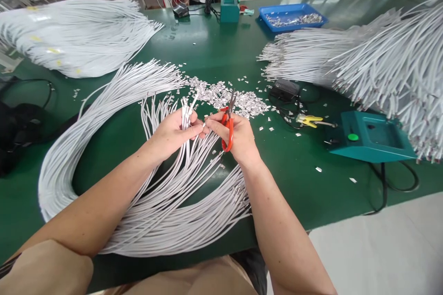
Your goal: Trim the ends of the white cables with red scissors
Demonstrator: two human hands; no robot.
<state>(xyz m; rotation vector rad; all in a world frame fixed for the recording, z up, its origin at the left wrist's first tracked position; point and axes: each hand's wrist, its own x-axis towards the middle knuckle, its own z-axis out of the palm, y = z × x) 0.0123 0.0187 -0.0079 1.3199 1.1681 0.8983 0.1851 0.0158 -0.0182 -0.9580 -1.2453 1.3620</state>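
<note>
"White ran through most of it. What lay furthest left?"

"A broad cable bundle (79, 39), at the back of the surface (214, 50), loose ends toward the middle. A dark object (19, 133) sat nearer; too blurred to identify."

"Next along?"

"A looped cable bundle (58, 161). It curved from mid-surface round to the near edge, passing under the left forearm, with the ends of the loop to the right."

"The left hand?"

"Left hand (178, 129) was closed round a small bunch of cables (186, 117), tips up, above the open side of the loop."

"And between the hands?"

"Fingertips nearly met at a white tip; exact contact too small to read. Just beyond, small silvery scraps (221, 94) lay scattered over the green."

"The right?"

"Right hand (240, 136) gripped red-handled scissors (230, 130), blades pointing away from the person, thumb and finger pinched together beside the left. A teal box (229, 11) stood far behind."

"Past that?"

"A black adapter (285, 91), a blue tray (294, 26) of small pieces at the back, a yellow-handled tool (310, 120), then a teal device (372, 145) with a round green spot. A thick cable stack (391, 55) filled the far right."
</note>
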